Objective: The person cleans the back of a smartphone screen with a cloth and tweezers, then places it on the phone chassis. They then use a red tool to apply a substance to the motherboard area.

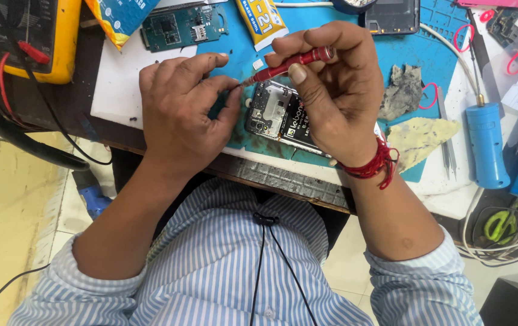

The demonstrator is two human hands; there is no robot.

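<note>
Across the tabletop lies a blue work mat, likely there to keep small parts from rolling and to spare the surface beneath. At the near edge of the mat sits an opened phone, back cover off, its board and battery exposed, placed directly under the person's view so both hands can meet over it. A yellow multimeter with red and black leads stands at the far left, well apart from the work. A blue cylindrical tool lies at the right, with tweezers just beside it. Near it are a stained yellow cloth and a grey rag. A green circuit board rests further back, beside a yellow glue tube.

The right hand is closed around a red screwdriver, thumb and fingers pinching its shaft, held slanting so the tip points down to the left over the phone's upper end. The left hand is curled, fingertips pinched at the screwdriver tip, seemingly steadying it or holding something tiny; what, if anything, is between the fingers I cannot tell.

Below the tabletop, a pale tiled floor shows.
</note>
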